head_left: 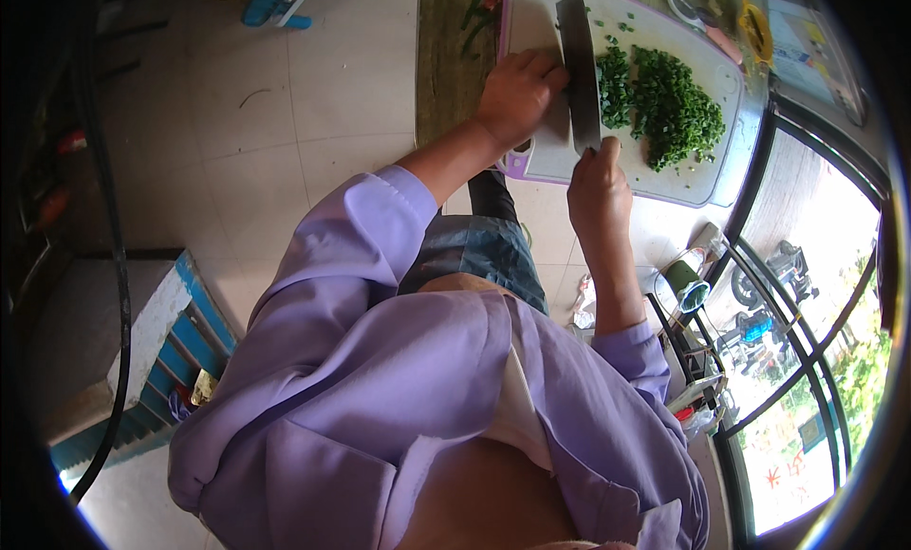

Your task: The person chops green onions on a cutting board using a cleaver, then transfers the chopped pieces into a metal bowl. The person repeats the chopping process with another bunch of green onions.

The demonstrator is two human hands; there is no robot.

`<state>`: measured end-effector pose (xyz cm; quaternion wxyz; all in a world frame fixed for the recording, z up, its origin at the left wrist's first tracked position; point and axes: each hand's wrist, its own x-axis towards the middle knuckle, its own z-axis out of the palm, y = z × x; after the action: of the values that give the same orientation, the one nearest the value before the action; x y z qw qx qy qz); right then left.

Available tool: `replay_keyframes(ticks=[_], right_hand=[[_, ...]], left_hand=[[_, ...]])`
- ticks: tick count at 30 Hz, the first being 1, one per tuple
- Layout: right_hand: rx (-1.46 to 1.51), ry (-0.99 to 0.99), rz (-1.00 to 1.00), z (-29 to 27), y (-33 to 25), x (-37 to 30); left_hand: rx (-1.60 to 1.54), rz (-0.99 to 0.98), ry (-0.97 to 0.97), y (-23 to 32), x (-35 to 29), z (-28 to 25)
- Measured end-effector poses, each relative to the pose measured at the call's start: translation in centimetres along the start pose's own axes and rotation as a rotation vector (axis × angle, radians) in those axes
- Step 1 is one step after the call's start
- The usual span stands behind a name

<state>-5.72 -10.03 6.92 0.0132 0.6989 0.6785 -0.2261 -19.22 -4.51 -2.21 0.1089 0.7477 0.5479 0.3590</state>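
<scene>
A white cutting board (546,163) with a purple rim lies in front of me. My right hand (602,185) is closed round the handle end of a cleaver (581,75). Its broad dark blade points away from me over the board. Just left of the blade, my left hand (520,96) rests on the board with curled fingers near the steel; anything under them is hidden. To the right of the cleaver lies a large pile of finely chopped green leaves (678,109), with a narrower band of chopped greens (615,87) beside the blade. Small bits are scattered on the board.
Uncut green stalks (477,17) lie at the board's far left on the table (441,85). Beyond its right edge are a pink-handled tool (723,43) and a yellow object (755,30). A black-framed window (759,185) is at right, a blue stool (270,4) at far left.
</scene>
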Motion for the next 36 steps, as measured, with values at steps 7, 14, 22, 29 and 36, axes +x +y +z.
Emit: replay_keyframes(ticks=[7, 14, 22, 29, 36], right_hand=[[0.141, 0.166, -0.012, 0.6, 0.6, 2.7], [0.195, 0.074, -0.021, -1.3, 0.8, 0.1], [0.12, -0.009, -0.029, -1.9, 0.9, -1.1], [0.042, -0.028, 0.008, -0.2, 0.5, -0.4], [0.118, 0.109, 0.021, 0.7, -0.5, 1.6]], left_hand=[[-0.078, -0.109, -0.009, 0.2, 0.2, 0.1], [-0.125, -0.19, -0.032, 0.3, 0.2, -0.4], [-0.09, -0.1, -0.077, -0.2, 0.0, -0.7], [-0.026, 0.028, -0.105, -0.3, -0.2, -1.1], [0.02, 0.126, -0.05, -0.7, -1.0, -1.6]])
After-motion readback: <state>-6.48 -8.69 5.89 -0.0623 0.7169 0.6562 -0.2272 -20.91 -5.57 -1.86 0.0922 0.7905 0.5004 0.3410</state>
